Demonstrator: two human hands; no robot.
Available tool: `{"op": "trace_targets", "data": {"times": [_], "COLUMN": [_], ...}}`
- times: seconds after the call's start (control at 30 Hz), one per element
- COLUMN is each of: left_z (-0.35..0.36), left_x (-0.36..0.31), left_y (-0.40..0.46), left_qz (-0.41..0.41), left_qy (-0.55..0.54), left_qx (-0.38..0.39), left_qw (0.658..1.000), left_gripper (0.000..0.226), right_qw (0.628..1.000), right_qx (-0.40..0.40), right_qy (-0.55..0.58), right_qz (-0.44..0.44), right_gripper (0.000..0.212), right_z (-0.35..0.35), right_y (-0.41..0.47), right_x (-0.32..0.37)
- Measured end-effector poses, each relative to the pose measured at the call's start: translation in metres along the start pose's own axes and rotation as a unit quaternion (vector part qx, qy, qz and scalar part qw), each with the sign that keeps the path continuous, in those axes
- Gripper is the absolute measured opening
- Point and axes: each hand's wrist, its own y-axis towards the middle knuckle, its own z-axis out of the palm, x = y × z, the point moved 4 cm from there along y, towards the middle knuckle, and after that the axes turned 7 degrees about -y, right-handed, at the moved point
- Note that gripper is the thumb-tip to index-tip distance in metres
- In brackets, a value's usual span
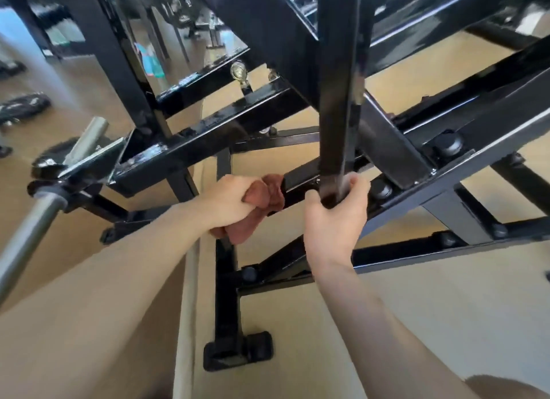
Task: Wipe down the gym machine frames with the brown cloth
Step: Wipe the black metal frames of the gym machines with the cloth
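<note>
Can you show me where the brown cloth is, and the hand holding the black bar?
brown cloth (263,194), head view, on the bunched fold beside the knuckles.
right hand (334,217), head view, on the back of the hand.
black bar (337,115), head view, mid-length on its front face.

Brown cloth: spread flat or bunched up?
Bunched. The brown cloth is wadded in the left hand, whose fingers curl round it, with folds bulging out against the black frame bar.

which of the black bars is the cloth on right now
The slanted bar low in the middle, left of the upright bar that the right hand grips. The left hand presses the cloth on its end.
</note>
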Motion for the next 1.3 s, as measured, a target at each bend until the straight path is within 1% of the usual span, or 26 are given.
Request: {"op": "trace_targets", "data": {"times": [0.07,0.1,0.13,0.2,0.27,0.3,0.37,0.4,0.47,0.5,0.53,0.57,0.6,0.63,0.67,0.73,0.77,0.8,0.83,0.9,0.93,1.0,1.1,1.17,1.23,1.3], "left_z": [-0.018,-0.03,-0.044,-0.071,-0.095,-0.105,-0.123,-0.132,-0.15,-0.159,-0.168,-0.176,-0.181,-0.182,-0.179,-0.158,-0.146,-0.137,-0.133,-0.135,-0.139,-0.147,-0.154,-0.157,-0.156,-0.151], "left_x": [0.008,0.01,0.013,0.017,0.022,0.024,0.029,0.034,0.045,0.05,0.053,0.055,0.054,0.053,0.05,0.039,0.035,0.031,0.034,0.049,0.064,0.106,0.173,0.198,0.191,0.157], "left_y": [0.001,0.001,0.001,-0.008,-0.021,-0.028,-0.037,-0.037,-0.036,-0.034,-0.033,-0.028,-0.022,-0.013,-0.002,0.015,0.018,0.017,0.017,0.014,0.011,0.002,-0.034,-0.052,-0.049,-0.034], "left_qz": [0.024,0.037,0.053,0.089,0.122,0.139,0.16,0.162,0.16,0.161,0.166,0.174,0.184,0.197,0.213,0.251,0.263,0.272,0.275,0.269,0.258,0.213,0.132,0.103,0.11,0.142], "left_qy": [0.009,0.0,-0.028,-0.126,-0.21,-0.24,-0.3,-0.328,-0.337,-0.315,-0.286,-0.255,-0.229,-0.208,-0.185,-0.068,0.01,0.059,0.076,0.056,0.041,0.035,0.076,0.09,0.084,0.061], "left_qx": [0.002,-0.019,-0.048,-0.098,-0.144,-0.165,-0.205,-0.226,-0.284,-0.319,-0.352,-0.376,-0.381,-0.361,-0.318,-0.224,-0.199,-0.192,-0.191,-0.194,-0.196,-0.201,-0.201,-0.199,-0.207,-0.221], "left_qw": [1.0,0.999,0.997,0.983,0.959,0.946,0.918,0.903,0.883,0.879,0.876,0.874,0.877,0.887,0.905,0.939,0.944,0.941,0.939,0.942,0.945,0.955,0.968,0.97,0.968,0.963], "left_gripper": [0.019,0.024,0.028,0.031,0.033,0.034,0.034,0.031,0.024,0.023,0.023,0.025,0.029,0.035,0.042,0.049,0.048,0.045,0.043,0.04,0.037,0.035,0.038,0.042,0.043,0.043], "right_qw": [0.997,0.994,0.989,0.981,0.975,0.973,0.962,0.956,0.96,0.967,0.976,0.986,0.993,0.994,0.984,0.932,0.898,0.861,0.822,0.755,0.733,0.712,0.714,0.721,0.733,0.743], "right_qx": [-0.074,-0.111,-0.143,-0.193,-0.217,-0.22,-0.199,-0.171,-0.082,-0.037,-0.005,0.007,0.0,-0.019,-0.045,-0.089,-0.096,-0.095,-0.088,-0.067,-0.055,-0.038,-0.029,-0.026,-0.03,-0.04], "right_qy": [0.003,0.011,0.018,0.02,-0.007,-0.041,-0.128,-0.15,-0.128,-0.109,-0.102,-0.096,-0.095,-0.109,-0.135,-0.198,-0.236,-0.28,-0.332,-0.433,-0.467,-0.499,-0.505,-0.495,-0.482,-0.475], "right_qz": [0.01,0.018,0.025,0.031,0.041,0.06,0.137,0.184,0.237,0.229,0.192,0.137,0.071,-0.009,-0.106,-0.289,-0.358,-0.414,-0.454,-0.488,-0.491,-0.493,-0.484,-0.483,-0.479,-0.47], "right_gripper": [0.035,0.035,0.035,0.035,0.042,0.049,0.068,0.073,0.065,0.059,0.054,0.048,0.042,0.036,0.034,0.033,0.033,0.033,0.033,0.034,0.035,0.041,0.049,0.047,0.045,0.048], "right_z": [0.008,0.011,0.015,0.021,0.023,0.023,0.027,0.035,0.064,0.082,0.098,0.111,0.121,0.128,0.133,0.139,0.142,0.145,0.15,0.158,0.162,0.171,0.184,0.194,0.203,0.208], "right_y": [-0.004,-0.008,-0.011,-0.015,-0.017,-0.02,-0.037,-0.054,-0.095,-0.111,-0.118,-0.116,-0.106,-0.091,-0.074,-0.04,-0.023,-0.007,0.005,0.023,0.028,0.028,0.021,0.016,0.014,0.013], "right_x": [-0.002,-0.001,-0.002,-0.001,0.002,0.001,-0.006,-0.015,-0.026,-0.024,-0.017,-0.003,0.016,0.039,0.063,0.101,0.112,0.118,0.12,0.114,0.11,0.102,0.092,0.088,0.088,0.09]}}
